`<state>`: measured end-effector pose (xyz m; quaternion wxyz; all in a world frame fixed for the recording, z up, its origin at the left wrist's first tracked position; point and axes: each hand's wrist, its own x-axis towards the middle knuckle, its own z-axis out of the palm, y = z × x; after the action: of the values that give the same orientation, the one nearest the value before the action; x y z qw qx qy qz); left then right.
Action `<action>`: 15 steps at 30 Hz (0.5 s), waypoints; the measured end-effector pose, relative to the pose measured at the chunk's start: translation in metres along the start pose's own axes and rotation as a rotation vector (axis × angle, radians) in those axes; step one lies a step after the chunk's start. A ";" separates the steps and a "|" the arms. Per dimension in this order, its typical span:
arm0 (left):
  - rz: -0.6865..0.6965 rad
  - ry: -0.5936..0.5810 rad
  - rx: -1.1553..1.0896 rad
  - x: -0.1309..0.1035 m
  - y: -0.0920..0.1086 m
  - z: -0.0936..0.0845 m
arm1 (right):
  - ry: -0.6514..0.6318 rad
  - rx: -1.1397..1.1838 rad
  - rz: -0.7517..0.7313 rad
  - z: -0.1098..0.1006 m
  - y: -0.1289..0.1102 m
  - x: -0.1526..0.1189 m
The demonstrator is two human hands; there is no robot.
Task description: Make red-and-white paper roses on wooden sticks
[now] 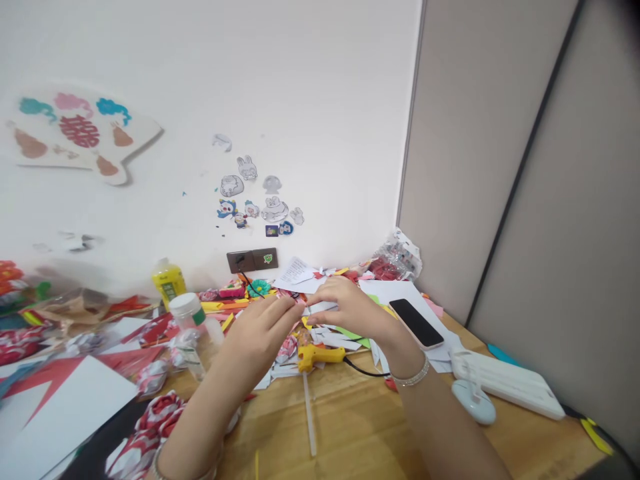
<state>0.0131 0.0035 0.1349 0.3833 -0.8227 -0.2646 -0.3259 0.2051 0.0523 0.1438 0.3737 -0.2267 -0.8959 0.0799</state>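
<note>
My left hand (263, 330) and my right hand (347, 308) meet at the fingertips above the cluttered table. The fingers of both are bent together. Whatever they pinch is hidden or too small to name. Just below them lies a yellow glue gun (320, 356) with a black cord, a translucent glue stick (309, 417) jutting from it toward me. White paper strips (337, 339) are scattered under my right hand. To the left of my left hand stands a clear plastic jar (187, 311) with a white lid.
A yellow bottle (169, 283) stands by the wall. On the right are a phone (417, 323) on white paper, a mouse (473, 401) and a long white device (515, 381). Red-and-white wrapped bundles (160, 420) and paper sheets (85, 417) cover the left. A plug sits in the wall socket (251, 260).
</note>
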 end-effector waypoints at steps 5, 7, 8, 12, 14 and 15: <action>-0.137 -0.036 -0.106 0.000 0.003 0.004 | -0.021 -0.159 -0.078 -0.004 -0.004 -0.002; -0.218 -0.071 -0.194 0.001 0.005 0.004 | -0.005 -0.232 -0.104 -0.004 -0.006 -0.002; -0.259 -0.091 -0.242 0.001 0.006 0.003 | 0.005 -0.275 -0.120 -0.003 -0.007 -0.002; -0.484 -0.227 -0.385 0.005 0.008 -0.005 | 0.034 -0.452 -0.197 0.000 -0.009 0.000; -0.613 -0.296 -0.434 0.008 0.008 -0.010 | 0.043 -0.499 -0.245 0.003 -0.010 0.002; -0.673 -0.315 -0.460 0.009 0.008 -0.013 | 0.050 -0.511 -0.266 0.004 -0.010 0.003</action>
<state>0.0205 -0.0095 0.1445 0.0175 -0.7942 -0.4938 -0.3538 0.1971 0.0451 0.1458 0.3334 -0.1959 -0.8994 -0.2038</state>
